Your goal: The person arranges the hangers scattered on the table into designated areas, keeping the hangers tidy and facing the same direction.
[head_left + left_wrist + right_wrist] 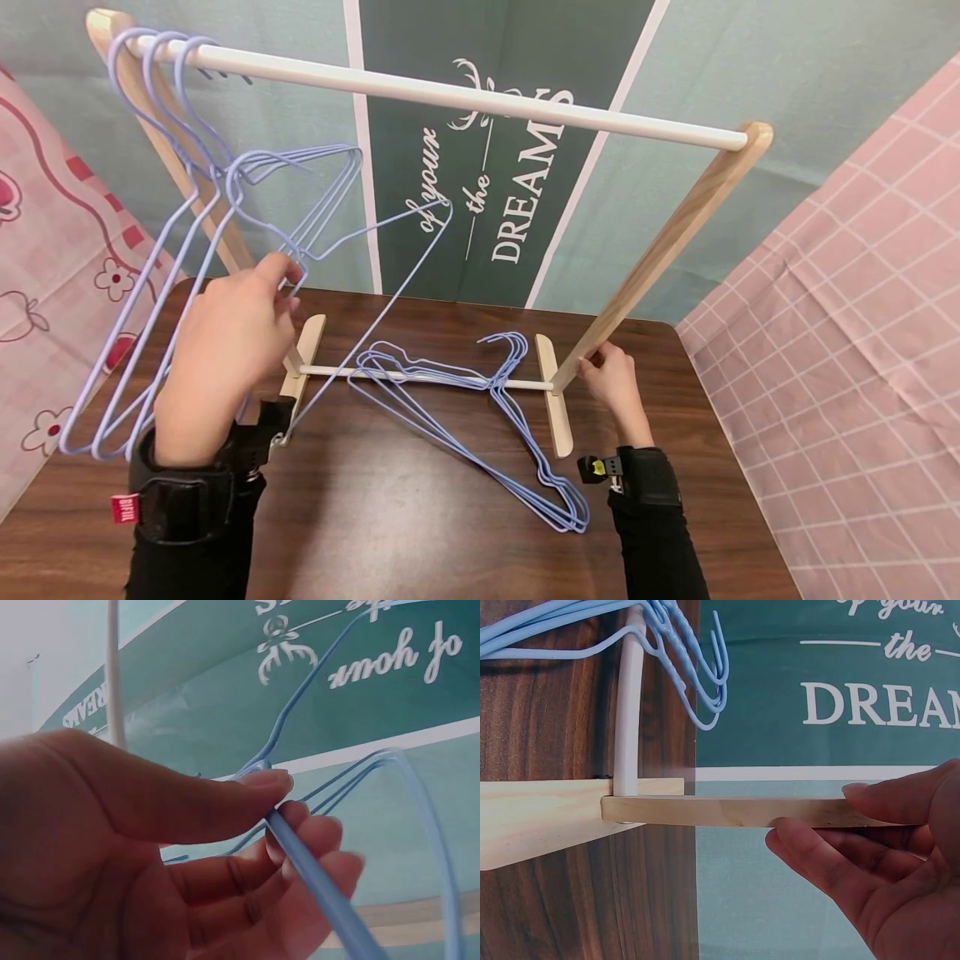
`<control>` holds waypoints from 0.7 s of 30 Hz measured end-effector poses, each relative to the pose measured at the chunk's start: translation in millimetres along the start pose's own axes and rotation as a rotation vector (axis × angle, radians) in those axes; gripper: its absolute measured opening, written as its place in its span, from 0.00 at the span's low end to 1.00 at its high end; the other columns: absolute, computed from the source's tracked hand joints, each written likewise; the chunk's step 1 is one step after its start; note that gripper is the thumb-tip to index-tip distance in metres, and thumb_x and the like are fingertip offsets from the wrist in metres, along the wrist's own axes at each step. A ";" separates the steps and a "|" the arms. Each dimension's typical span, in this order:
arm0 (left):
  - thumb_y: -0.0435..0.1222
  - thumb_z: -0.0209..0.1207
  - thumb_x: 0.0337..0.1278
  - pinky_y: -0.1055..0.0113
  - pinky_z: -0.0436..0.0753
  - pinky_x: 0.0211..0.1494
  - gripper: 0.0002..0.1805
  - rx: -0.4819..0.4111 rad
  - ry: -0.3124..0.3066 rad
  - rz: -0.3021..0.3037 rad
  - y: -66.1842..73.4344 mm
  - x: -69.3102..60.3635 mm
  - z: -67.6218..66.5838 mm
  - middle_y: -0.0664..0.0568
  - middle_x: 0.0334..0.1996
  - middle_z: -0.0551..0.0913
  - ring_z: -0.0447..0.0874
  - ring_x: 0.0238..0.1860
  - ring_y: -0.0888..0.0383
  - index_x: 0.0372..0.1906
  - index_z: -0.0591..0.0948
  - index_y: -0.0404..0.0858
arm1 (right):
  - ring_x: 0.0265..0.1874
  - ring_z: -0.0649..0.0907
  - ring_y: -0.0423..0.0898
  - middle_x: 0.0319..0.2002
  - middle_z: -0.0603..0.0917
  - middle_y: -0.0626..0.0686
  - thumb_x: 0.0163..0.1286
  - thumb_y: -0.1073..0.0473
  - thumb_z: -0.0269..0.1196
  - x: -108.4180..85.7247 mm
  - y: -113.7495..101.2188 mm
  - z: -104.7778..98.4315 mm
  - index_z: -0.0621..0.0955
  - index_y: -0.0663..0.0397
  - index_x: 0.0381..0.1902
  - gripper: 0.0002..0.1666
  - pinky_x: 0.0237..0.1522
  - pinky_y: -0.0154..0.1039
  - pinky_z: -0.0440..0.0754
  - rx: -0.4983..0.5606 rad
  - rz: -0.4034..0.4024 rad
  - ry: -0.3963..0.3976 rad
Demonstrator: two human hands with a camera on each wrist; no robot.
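Rack [465,98] on table [360,546], hangers [497,383] across lower bar [532,384]

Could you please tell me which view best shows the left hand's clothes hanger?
The head view: it takes in most of the blue clothes hanger. The left wrist view shows only sections, close up; the right wrist view, none.

Pink cloths [855,333] flank a brown table [420,533] before lettered green fabric [435,275].

The head view is bright, with pale glare on the dark brown wood-grain tabletop [397,517] below and right of the fingers of the bare left hand [228,333]. Above those fingers, the left wrist view whitens hazily; the hand itself is shaded.
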State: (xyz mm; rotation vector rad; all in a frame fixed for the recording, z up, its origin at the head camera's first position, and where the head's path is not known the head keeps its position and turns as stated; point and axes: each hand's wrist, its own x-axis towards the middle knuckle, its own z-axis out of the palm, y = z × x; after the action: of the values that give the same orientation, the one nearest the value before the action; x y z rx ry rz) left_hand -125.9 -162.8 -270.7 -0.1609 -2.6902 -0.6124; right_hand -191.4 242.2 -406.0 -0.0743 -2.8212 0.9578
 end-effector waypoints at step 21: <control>0.29 0.48 0.49 0.49 0.63 0.22 0.14 0.054 0.152 0.030 -4.5 7.1 -25.3 0.41 0.17 0.74 0.69 0.19 0.38 0.43 0.74 0.38 | 0.29 0.81 0.57 0.30 0.79 0.66 0.64 0.67 0.55 -2.7 0.1 -0.1 0.75 0.72 0.39 0.10 0.25 0.41 0.75 0.025 -0.016 -0.017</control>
State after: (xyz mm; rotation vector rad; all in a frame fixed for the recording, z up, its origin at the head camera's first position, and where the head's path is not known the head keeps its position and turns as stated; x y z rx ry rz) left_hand -124.8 -177.8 -248.6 -0.1341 -2.5499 -0.5204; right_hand -188.7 242.1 -406.3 -0.0410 -2.8203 0.9947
